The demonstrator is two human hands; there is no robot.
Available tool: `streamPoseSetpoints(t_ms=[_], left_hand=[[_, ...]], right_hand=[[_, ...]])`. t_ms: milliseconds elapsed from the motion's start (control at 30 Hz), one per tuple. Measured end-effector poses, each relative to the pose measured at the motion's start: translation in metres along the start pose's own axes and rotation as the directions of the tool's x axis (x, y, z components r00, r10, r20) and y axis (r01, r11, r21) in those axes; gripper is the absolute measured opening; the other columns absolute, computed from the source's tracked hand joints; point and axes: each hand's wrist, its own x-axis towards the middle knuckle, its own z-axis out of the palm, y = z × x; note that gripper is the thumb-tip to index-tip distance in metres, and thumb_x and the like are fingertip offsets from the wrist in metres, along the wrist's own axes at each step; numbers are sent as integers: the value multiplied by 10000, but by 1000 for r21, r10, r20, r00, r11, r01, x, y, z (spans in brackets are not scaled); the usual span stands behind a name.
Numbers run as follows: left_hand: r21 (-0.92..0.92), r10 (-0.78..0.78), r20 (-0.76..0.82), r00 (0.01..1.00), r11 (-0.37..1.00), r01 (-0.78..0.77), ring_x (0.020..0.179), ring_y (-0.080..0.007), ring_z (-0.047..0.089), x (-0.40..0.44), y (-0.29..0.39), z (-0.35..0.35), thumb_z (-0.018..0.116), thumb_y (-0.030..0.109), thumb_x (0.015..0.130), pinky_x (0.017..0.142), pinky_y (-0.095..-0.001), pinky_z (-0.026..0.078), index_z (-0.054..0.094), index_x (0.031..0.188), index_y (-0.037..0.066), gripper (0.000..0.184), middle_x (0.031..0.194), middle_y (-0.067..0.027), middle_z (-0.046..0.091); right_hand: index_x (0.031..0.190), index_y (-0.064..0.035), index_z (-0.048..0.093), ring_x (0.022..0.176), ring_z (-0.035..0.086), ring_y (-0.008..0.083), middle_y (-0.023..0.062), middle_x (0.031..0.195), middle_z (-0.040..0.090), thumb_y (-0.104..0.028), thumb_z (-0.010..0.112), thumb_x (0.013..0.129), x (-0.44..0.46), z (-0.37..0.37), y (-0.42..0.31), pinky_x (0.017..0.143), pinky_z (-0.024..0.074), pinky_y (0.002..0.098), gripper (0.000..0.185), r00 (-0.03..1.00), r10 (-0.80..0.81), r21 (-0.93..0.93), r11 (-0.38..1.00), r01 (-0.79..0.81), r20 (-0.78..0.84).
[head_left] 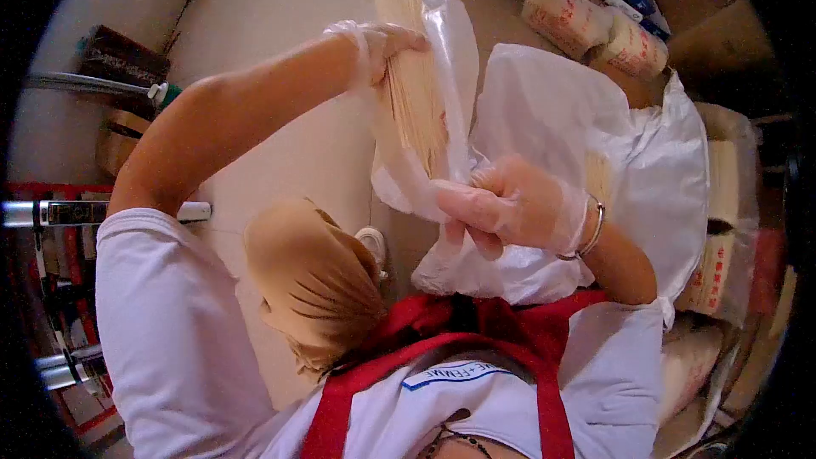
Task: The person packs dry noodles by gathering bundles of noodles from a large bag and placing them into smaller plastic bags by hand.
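Observation:
A bundle of thin pale sticks (412, 110) stands upright in front of me, partly inside a white plastic bag (450, 59). My left hand (382, 47), in a clear thin glove, is wrapped round the upper part of the bundle. Lower down, my right hand (501, 204), gloved too and with a bangle at the wrist, pinches the edge of the bag near the bundle's bottom end. Behind my right hand spreads a large white sack (654, 178), with more pale sticks (597, 172) showing inside it.
Wrapped packs with red print (565, 15) lie at the upper right, beside cardboard (722, 42). More packs (721, 272) stand at the right edge. Metal bars (68, 212) and a red rack are at the left. My bent knee (310, 280) is below, over the tiled floor (280, 0).

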Motion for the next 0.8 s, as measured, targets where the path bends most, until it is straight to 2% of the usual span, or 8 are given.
streamPoseSetpoints(t_ms=[100,233,433,500,533,600,667,800], left_hand=[[81,75,46,996,994,-78,873,-238,602,-26,-3,5,673,252,741,798,-406,485,556,1017,18,380,1002,-114,607],[227,121,113,986,963,-144,845,-206,592,-40,-15,-3,687,285,719,715,-369,491,552,1029,39,418,958,-74,608],[562,31,8,999,827,-30,970,-190,522,-63,-28,19,632,342,771,803,-353,428,514,1145,91,465,1062,-81,557],[537,140,188,972,814,-221,1006,-169,475,-48,-48,21,569,341,824,837,-357,389,488,1186,85,451,1091,-88,524],[539,267,314,911,740,-403,881,-162,525,-16,-70,17,534,332,850,750,-315,436,498,1165,78,406,986,-74,563],[601,119,312,943,743,-293,809,-152,542,-2,-83,28,538,308,848,696,-289,456,508,1140,69,379,933,-66,579],[659,-35,300,953,730,-181,737,-142,558,21,-112,39,542,285,846,642,-263,476,518,1115,59,352,881,-58,595],[537,-100,214,972,843,-31,636,-177,545,39,-146,51,508,151,791,569,-309,440,623,847,-7,204,712,-92,591]], right_hand=[[676,-81,655,539,592,166,85,588,612,-407,420,890,-4,8,15,536,470,301,455,941,-320,-228,929,291,-105],[685,-96,658,572,606,262,134,632,612,-335,464,861,-17,6,15,556,473,336,354,919,-364,-461,848,262,-148],[711,-108,639,577,597,307,153,639,601,-298,467,837,-4,4,43,561,472,401,286,852,-514,-580,725,372,-97],[729,-106,630,572,593,314,152,625,594,-287,468,830,-2,5,46,555,471,414,263,843,-537,-667,640,381,-34],[739,-106,620,563,589,315,144,603,583,-268,473,818,-3,8,45,542,469,419,233,913,-402,-596,749,287,-65],[749,-106,611,553,585,317,135,580,572,-248,478,806,-2,15,52,530,468,424,203,968,-235,-502,850,161,-87],[734,-110,594,554,583,321,122,546,555,-230,478,788,7,21,69,525,468,426,176,947,-320,-789,573,221,33],[733,-95,587,564,585,325,127,573,571,-228,482,779,10,18,104,528,468,432,176,922,-386,-774,572,271,37]])
